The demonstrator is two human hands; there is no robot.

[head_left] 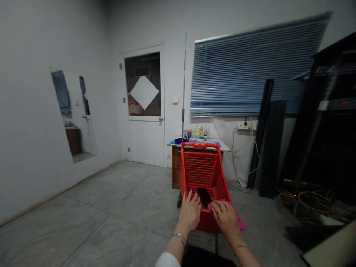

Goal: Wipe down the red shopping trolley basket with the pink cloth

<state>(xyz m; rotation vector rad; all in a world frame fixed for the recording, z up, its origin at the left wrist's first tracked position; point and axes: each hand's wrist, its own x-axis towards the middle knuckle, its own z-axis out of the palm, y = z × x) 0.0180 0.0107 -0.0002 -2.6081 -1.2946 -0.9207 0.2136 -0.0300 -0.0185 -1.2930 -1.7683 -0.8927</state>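
A red plastic shopping cart [200,163] stands in front of me, its near rim by my hands. My left hand [190,210] rests at the cart's near left corner with its fingers stretched out and nothing in them. In my right hand [226,218] is a pink cloth [241,222], pressed against the near right part of the rim; the fingers curl over it. A black phone-like flat object [204,197] lies in the cart between my hands. A thin metal pole [184,85] rises upright at the cart's far left corner.
Behind the cart is a desk [225,145] with bottles and a purple cloth [180,141] on top. A white door [147,142] and a wall mirror [73,115] are to the left. Loose cables [311,202] lie on the floor by a dark rack [333,141] at right.
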